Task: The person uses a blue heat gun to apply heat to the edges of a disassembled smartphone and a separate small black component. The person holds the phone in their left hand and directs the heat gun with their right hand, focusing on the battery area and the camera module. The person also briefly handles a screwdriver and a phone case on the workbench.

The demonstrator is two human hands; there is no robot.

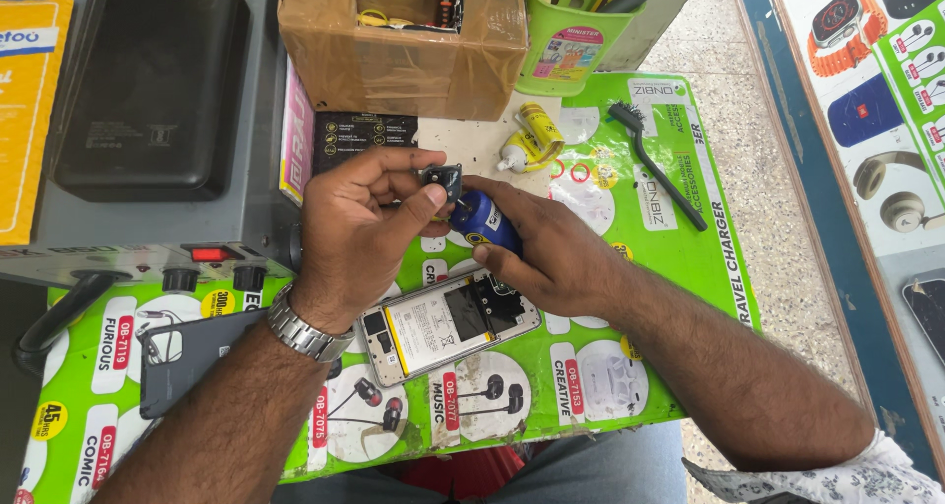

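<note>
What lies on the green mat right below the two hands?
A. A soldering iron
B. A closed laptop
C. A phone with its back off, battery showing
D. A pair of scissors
C: an opened phone lies on the green mat with its battery exposed, just under the left hand, which pinches a small black part, and the right hand, which holds a blue tool.

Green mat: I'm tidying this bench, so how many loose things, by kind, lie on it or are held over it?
Opened phone: 1
Dark phone back cover: 1
Black brush: 1
Yellow glue tube: 1
Blue bottle in right hand: 1
Small black part in left hand: 1
Total: 6
</note>
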